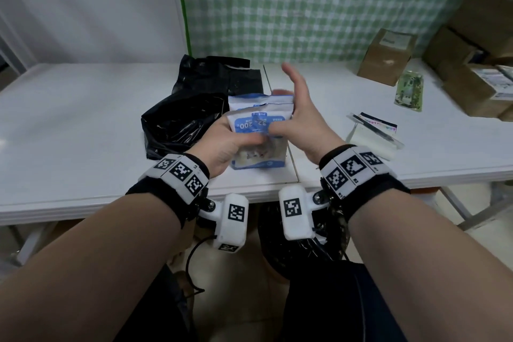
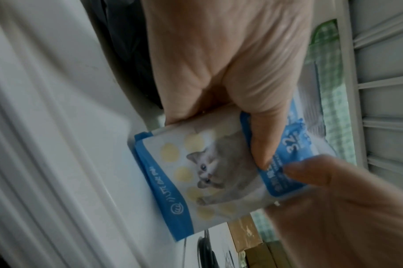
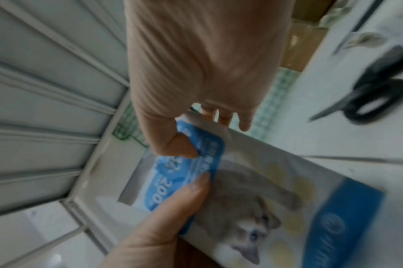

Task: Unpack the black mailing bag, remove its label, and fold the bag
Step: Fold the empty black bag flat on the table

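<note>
A crumpled black mailing bag [image 1: 183, 122] lies on the white table [image 1: 69, 133], left of my hands. A second black bag [image 1: 219, 75] lies flat behind it. Just above the table's near edge I hold two stacked white-and-blue pouches [image 1: 261, 116] printed with a cat [image 2: 219, 172]. My left hand [image 1: 244, 139] grips their left side, thumb [image 2: 262, 145] on the front. My right hand [image 1: 288, 119] pinches the upper right corner, thumb [image 3: 186, 150] on the front and the other fingers spread behind the top edge. No label shows on either bag.
Cardboard boxes [image 1: 388, 58] stack up at the back right, with a green packet [image 1: 410, 90] in front. A clear sleeve with a notepad and pen [image 1: 374, 130] lies right of my hands, and black scissors [image 3: 375, 101] lie nearby. A green checked cloth [image 1: 319, 3] hangs behind.
</note>
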### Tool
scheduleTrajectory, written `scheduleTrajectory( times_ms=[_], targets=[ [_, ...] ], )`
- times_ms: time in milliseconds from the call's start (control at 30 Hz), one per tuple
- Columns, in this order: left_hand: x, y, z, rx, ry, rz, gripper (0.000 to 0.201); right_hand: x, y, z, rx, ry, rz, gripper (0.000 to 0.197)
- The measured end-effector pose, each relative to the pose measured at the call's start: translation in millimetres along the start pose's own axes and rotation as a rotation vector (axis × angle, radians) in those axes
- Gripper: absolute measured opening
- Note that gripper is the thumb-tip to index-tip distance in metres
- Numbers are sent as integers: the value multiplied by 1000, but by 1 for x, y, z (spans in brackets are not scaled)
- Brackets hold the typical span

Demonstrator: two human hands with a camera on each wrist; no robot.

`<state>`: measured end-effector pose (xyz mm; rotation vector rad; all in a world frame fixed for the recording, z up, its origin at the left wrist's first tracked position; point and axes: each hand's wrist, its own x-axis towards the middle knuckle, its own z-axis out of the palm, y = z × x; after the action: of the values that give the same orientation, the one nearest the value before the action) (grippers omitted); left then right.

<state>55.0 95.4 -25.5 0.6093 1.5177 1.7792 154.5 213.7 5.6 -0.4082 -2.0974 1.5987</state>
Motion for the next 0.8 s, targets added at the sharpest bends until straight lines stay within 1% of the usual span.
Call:
scheduleTrajectory(
  times_ms=[67, 133, 233, 300, 400, 467, 567, 633, 700, 800],
  targets=[
    [0, 1, 1, 57, -19, 36, 40, 2, -10, -1, -277, -23, -131, 84],
    [-1, 0, 2, 76, -30, 45, 41, 4, -13, 0, -464, -29, -186, 70],
    [-1, -3, 1, 102, -58, 17, 47, 3, -11, 2, -562, -11, -181, 63],
    [-2, -5, 1, 125, -66, -7, 45, 2, -12, 1, -588, -10, -176, 60],
    [-2, -6, 3, 148, 1, -21, 38, 1, -19, -2, -680, -42, -160, 53],
    [-3, -2, 6, 228, 14, -12, 34, 2, -27, -8, -799, -58, -152, 51],
    [-5, 9, 10, 393, -41, 3, 36, 5, -46, -17, -941, -113, -70, 51],
    [-7, 22, 11, 511, -94, 21, 40, 6, -57, -19, -959, -202, -2, 54],
    [-11, 39, 10, 648, -156, 52, 44, 5, -64, -18, -910, -281, 45, 60],
    [-18, 61, 5, 795, -219, 83, 43, 5, -71, -12, -833, -262, 42, 60]
  ],
)
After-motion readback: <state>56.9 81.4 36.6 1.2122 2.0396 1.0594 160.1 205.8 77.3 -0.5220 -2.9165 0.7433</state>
